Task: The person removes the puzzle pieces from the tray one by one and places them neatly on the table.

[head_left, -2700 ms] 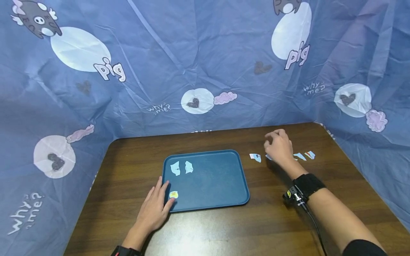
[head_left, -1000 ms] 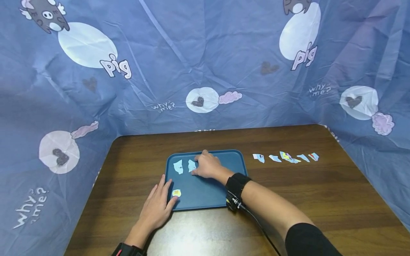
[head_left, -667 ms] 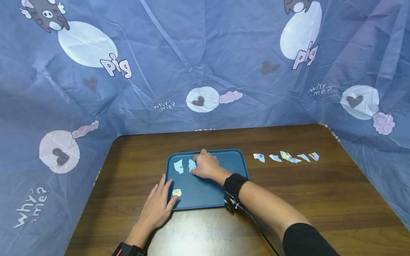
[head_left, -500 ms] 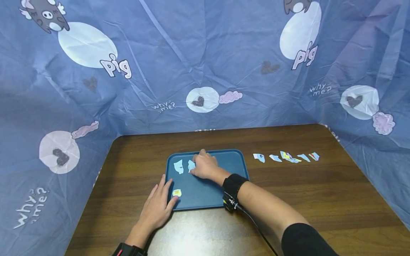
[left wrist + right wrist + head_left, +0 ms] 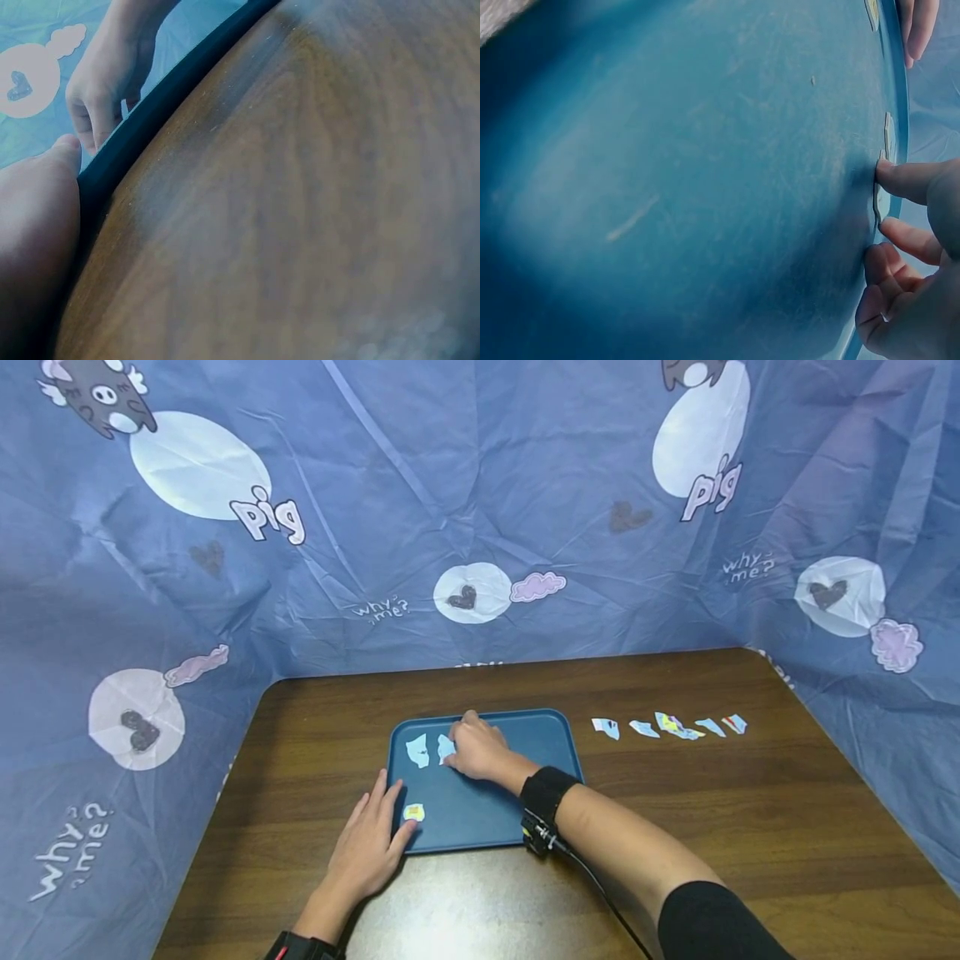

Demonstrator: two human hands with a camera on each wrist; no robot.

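A dark blue tray (image 5: 495, 827) lies on the table. On it, my right hand (image 5: 483, 749) pinches a flat light-blue puzzle piece (image 5: 446, 747) between thumb and index finger, the other fingers curled. The right wrist view shows the thumb at one end of this piece (image 5: 883, 199) and the index finger at the other. Just left of it lies another light-blue piece (image 5: 418, 751), with a narrow gap between. My left hand (image 5: 363, 843) rests spread over the tray's left edge, its thumb beside a yellow-centred piece (image 5: 414, 812).
Several printed pieces form a row on the wooden table (image 5: 675, 827) right of the tray, among them a yellow-and-pink one (image 5: 675, 727). A blue patterned cloth (image 5: 480, 510) hangs behind the table. A cable (image 5: 600, 885) trails from my right wrist.
My right hand has moved from above the row at the right onto the tray. Over the last second, it and the pinched piece have shifted slightly left. My left hand stays put.
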